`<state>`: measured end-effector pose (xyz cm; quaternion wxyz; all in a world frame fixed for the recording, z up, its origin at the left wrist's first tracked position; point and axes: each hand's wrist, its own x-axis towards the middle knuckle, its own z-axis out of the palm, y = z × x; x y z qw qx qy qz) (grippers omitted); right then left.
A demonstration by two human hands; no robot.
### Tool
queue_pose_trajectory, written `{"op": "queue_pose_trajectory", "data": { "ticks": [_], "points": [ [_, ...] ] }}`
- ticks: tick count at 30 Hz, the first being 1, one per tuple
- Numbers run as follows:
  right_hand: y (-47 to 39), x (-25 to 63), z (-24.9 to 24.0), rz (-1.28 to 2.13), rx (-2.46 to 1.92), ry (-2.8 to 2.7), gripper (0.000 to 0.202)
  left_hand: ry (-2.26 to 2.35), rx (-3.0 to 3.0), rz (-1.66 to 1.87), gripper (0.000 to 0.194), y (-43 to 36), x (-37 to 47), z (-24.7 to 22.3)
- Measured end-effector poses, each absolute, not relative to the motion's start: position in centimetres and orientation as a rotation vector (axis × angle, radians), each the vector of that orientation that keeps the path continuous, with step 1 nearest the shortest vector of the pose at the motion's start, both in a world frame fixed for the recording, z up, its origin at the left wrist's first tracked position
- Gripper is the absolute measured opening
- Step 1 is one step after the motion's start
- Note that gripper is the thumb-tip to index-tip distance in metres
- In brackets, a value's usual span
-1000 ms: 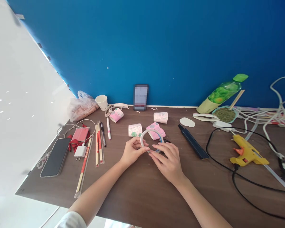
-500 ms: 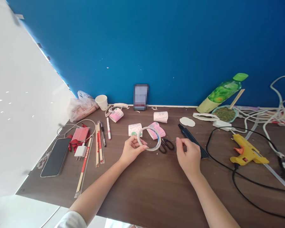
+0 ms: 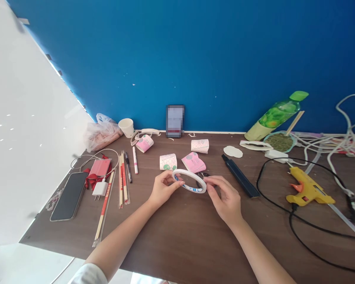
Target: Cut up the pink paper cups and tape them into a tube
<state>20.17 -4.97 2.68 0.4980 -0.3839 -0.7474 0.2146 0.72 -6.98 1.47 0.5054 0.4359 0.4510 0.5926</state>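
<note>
The right hand [image 3: 227, 199], apart from the roll half a second ago and over near the flat dark-blue strip-like case [image 3: 241, 176], is now back at the white ring-shaped roll of tape [image 3: 187, 173], its thumb and forefinger nearly together on the right edge. The left hand [image 3: 164, 190] keeps its pinch on the left edge, its other fingers loosely curled. The roll has tipped from facing the viewer to lying flatter, so the blue print on its inner wall shows. It is held above the brown wooden bench [image 3: 177, 236], just near of the pink patterned paper piece [image 3: 194, 162], partly covering the black-handled scissors [image 3: 206, 174]. With both sides held, the roll is probably being turned or worked along its edge; whether any tape is loose, I cannot tell.
</note>
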Motion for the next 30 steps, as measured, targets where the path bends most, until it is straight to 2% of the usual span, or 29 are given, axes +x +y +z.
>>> {"op": "queue_pose_trajectory", "data": {
  "ticks": [4, 7, 9, 19, 24, 30],
  "points": [
    [-4.69, 20.27, 2.39, 0.365, -1.032, -1.697, 0.006, 1.138, 1.081, 1.419, 0.024, -7.05, 0.69, 1.42],
    [-4.55, 20.29, 2.09, 0.454, -1.039, -1.682, 0.028, 1.156, 1.102, 1.422, 0.024, -7.08, 0.69, 1.53],
    [-4.65, 20.2, 2.08, 0.527, -0.98, -1.746, 0.036, 1.156, 1.142, 1.423, 0.023, -7.1, 0.69, 1.64],
    [-5.15, 19.56, 2.18, 0.321, -0.951, -1.739, 0.015, 1.196, 1.299, 1.379, 0.018, -7.14, 0.57, 1.18],
    [-5.17, 19.58, 2.01, 0.34, -0.955, -1.739, 0.009, 1.232, 1.305, 1.421, 0.019, -7.03, 0.44, 1.24],
    [-5.08, 19.48, 2.36, 0.32, -0.953, -1.799, 0.016, 1.287, 1.394, 1.463, 0.012, -7.07, 0.25, 1.49]
  ]
}}
